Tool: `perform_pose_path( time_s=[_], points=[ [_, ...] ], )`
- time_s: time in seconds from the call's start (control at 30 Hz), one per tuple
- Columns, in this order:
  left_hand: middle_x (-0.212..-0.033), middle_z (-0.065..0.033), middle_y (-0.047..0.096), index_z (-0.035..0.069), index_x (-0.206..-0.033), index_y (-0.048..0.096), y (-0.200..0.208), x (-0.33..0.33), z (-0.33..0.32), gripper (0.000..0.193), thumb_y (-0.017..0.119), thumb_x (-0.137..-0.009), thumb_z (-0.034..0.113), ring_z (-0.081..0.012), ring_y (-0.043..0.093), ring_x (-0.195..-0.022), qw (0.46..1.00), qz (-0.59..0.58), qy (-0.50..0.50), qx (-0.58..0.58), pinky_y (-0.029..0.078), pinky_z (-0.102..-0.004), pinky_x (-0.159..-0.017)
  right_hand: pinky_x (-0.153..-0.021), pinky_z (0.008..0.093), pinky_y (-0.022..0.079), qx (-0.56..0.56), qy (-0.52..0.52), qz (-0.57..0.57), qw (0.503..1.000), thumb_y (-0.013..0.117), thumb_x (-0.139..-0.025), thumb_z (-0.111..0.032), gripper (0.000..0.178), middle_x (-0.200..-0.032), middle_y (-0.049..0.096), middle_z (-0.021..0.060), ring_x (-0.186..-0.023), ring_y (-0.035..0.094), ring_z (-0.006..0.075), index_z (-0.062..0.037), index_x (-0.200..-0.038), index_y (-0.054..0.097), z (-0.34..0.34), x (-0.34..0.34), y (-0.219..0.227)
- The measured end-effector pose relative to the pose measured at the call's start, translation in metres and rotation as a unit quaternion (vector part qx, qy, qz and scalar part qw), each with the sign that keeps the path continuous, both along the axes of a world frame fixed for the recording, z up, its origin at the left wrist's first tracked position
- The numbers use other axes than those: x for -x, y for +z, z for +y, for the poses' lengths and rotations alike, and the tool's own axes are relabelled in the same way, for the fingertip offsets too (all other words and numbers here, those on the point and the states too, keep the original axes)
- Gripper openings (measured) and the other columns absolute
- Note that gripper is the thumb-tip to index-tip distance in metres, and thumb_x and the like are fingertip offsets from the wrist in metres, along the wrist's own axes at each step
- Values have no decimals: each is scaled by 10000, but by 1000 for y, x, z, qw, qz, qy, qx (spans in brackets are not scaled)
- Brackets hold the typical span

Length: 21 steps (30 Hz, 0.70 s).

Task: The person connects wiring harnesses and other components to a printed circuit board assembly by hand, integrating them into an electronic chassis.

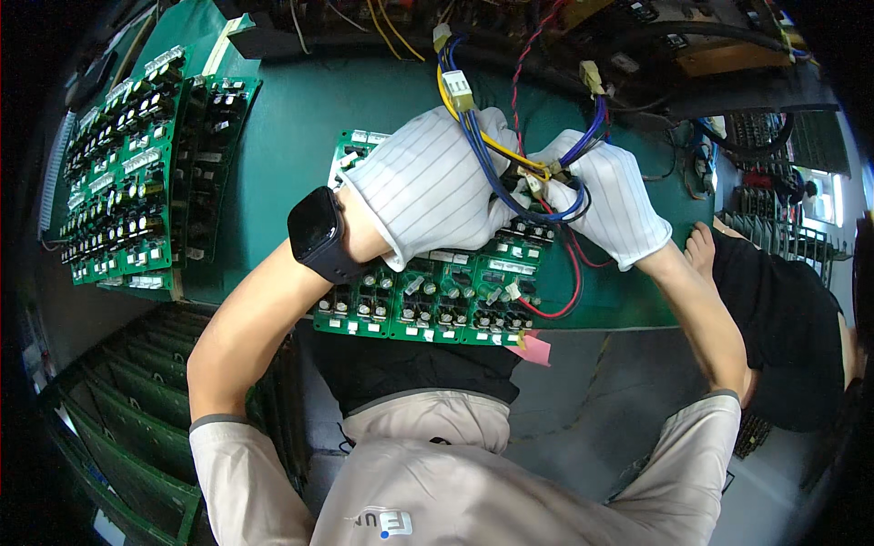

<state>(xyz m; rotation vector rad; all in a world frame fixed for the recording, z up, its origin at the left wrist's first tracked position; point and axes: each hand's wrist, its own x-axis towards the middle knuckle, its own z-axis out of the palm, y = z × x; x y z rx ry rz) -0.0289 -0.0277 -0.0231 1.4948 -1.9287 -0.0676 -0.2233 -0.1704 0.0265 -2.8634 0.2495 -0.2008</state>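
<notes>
R hand (605, 196), gloved, is closed on the cable bundle (479, 150) just above the green PCB panel (428, 314) on the counter (300, 100); L hand (437, 187) is right beside it, fingertips behind the wires, so can't tell its grip. Prob. a wire-handling step, maybe conn. work; next move calls for a firm pinch on one plug w/ slack leads clear.

The white-gloved left hand (432, 187) and the white-gloved right hand (612, 196) are close together at a bundle of blue and yellow wires (477, 138), above green circuit boards (428, 305) on the green desk (289, 123). More circuit boards (123, 187) are at the left.
</notes>
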Motion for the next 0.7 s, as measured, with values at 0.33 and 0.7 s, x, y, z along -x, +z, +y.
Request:
perform_pose_path(
  time_s=[0.33,0.7],
  points=[
    [-907,-215,653,-2,-956,665,-5,2,-1,315,659,-832,288,-412,659,-793,999,-19,14,28,544,-478,-729,-663,418,539,23,13,-3,1000,759,-873,-224,212,-896,681,132,-779,703,339,-46,-985,735,1,3,-1],
    [-832,-205,632,1,-897,663,-7,4,3,283,680,-831,275,-416,639,-745,998,35,12,56,542,-478,-698,-756,425,565,-39,4,-9,999,721,-882,-200,246,-962,714,170,-852,716,372,-3,-1028,734,4,-1,-2]
  ],
)
